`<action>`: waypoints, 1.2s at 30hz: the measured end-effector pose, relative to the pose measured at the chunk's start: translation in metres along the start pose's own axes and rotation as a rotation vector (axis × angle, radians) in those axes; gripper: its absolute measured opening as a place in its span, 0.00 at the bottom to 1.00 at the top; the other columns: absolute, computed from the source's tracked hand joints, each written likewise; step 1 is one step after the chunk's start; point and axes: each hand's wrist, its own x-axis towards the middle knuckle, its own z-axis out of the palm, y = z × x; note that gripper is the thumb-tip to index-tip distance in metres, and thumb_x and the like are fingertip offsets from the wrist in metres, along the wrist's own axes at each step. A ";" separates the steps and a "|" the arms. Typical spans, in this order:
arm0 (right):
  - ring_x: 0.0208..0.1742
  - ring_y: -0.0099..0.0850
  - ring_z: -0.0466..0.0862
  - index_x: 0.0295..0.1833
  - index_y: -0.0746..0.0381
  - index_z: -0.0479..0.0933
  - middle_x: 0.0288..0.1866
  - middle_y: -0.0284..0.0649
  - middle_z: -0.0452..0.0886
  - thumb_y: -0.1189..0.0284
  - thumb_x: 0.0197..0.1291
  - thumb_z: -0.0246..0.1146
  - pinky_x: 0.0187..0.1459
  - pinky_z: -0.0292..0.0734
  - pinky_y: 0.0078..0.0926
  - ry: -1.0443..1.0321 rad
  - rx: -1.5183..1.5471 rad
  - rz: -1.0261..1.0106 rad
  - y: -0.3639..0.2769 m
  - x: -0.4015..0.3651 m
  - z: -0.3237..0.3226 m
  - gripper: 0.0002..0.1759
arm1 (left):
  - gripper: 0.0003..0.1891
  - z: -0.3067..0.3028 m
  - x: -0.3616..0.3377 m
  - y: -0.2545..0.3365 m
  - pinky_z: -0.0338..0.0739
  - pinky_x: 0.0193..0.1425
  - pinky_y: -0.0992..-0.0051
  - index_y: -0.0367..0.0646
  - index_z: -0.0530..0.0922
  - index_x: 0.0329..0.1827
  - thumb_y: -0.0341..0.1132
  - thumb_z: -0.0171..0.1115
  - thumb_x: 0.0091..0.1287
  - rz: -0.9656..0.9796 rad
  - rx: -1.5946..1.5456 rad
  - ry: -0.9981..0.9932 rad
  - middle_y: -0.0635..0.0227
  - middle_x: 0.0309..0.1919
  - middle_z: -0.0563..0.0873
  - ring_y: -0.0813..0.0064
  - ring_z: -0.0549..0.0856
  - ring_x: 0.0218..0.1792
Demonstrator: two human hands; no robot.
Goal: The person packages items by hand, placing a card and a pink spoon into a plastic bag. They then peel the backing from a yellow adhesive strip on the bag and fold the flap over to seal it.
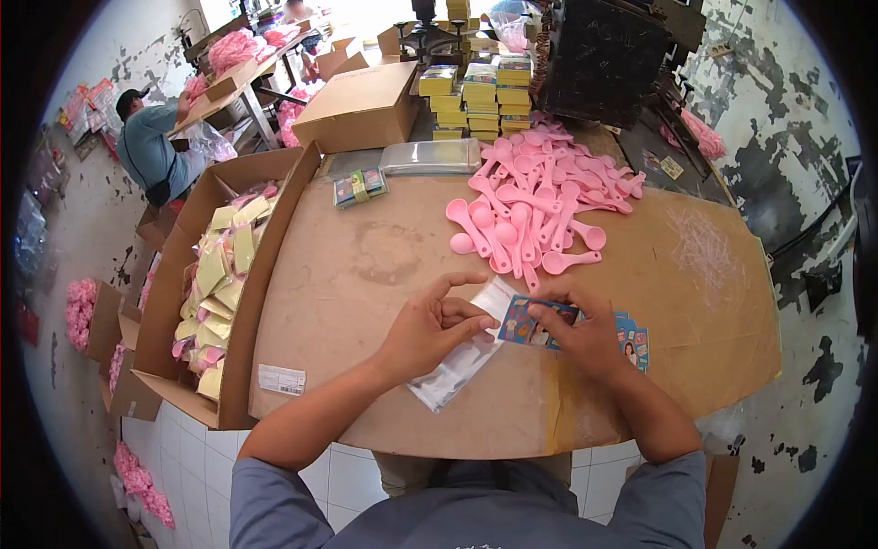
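Observation:
Near the middle of the brown table, my right hand (585, 334) grips a blue printed card (521, 322) between thumb and fingers. My left hand (437, 327) is just left of the card, its thumb and fingertips closed at the edge of a clear plastic bag (453, 373); the bag slants under both hands. More blue cards (633, 340) lie partly under my right hand and wrist. Beyond my hands is a pile of pink spoons (535, 197). A banded bundle of cards (360, 187) sits to the upper left.
An open carton (265, 316) of bagged pieces stands at the left. Clear bags (430, 156), a closed box (357, 105) and stacked yellow-edged cards (480, 91) are at the back. Thin plastic strips (709, 252) lie at right. Another person (151, 137) stands far left.

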 end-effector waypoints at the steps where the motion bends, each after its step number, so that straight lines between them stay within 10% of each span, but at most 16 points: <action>1: 0.43 0.21 0.86 0.53 0.65 0.84 0.44 0.37 0.87 0.78 0.67 0.72 0.41 0.82 0.21 -0.050 -0.059 -0.038 -0.003 0.000 0.000 0.10 | 0.29 0.000 -0.001 -0.001 0.85 0.53 0.75 0.36 0.65 0.76 0.26 0.67 0.75 0.009 0.014 -0.009 0.58 0.45 0.93 0.76 0.91 0.48; 8: 0.45 0.23 0.85 0.55 0.65 0.86 0.46 0.37 0.86 0.79 0.64 0.73 0.44 0.81 0.26 -0.316 -0.220 -0.170 -0.002 0.001 0.002 0.13 | 0.28 0.003 -0.006 -0.004 0.86 0.50 0.75 0.38 0.67 0.76 0.26 0.66 0.76 0.078 0.244 -0.076 0.59 0.46 0.93 0.77 0.92 0.46; 17: 0.44 0.19 0.85 0.54 0.67 0.82 0.43 0.36 0.87 0.78 0.70 0.65 0.45 0.79 0.22 -0.184 0.149 0.268 0.008 0.004 -0.011 0.10 | 0.25 0.000 -0.004 0.005 0.85 0.45 0.78 0.39 0.71 0.73 0.25 0.67 0.75 0.064 0.179 0.092 0.60 0.46 0.92 0.80 0.91 0.45; 20: 0.42 0.19 0.84 0.53 0.69 0.82 0.40 0.34 0.85 0.79 0.70 0.66 0.44 0.79 0.22 -0.313 -0.240 0.045 0.005 0.004 -0.010 0.09 | 0.26 0.002 -0.007 0.000 0.85 0.45 0.76 0.39 0.71 0.74 0.26 0.68 0.75 0.066 0.318 -0.018 0.60 0.45 0.92 0.78 0.92 0.44; 29: 0.41 0.21 0.83 0.53 0.67 0.84 0.40 0.35 0.85 0.78 0.69 0.69 0.42 0.78 0.22 -0.101 0.018 0.062 0.012 0.001 -0.001 0.09 | 0.27 0.002 -0.007 0.005 0.84 0.51 0.73 0.43 0.71 0.76 0.29 0.68 0.75 0.023 0.402 -0.055 0.63 0.40 0.93 0.80 0.90 0.46; 36: 0.52 0.38 0.85 0.50 0.65 0.86 0.50 0.43 0.85 0.72 0.68 0.68 0.56 0.79 0.36 -0.224 -0.322 -0.198 -0.005 0.009 -0.005 0.10 | 0.24 0.000 -0.006 0.012 0.83 0.50 0.78 0.41 0.72 0.75 0.26 0.64 0.77 -0.053 0.385 -0.078 0.64 0.45 0.91 0.84 0.86 0.46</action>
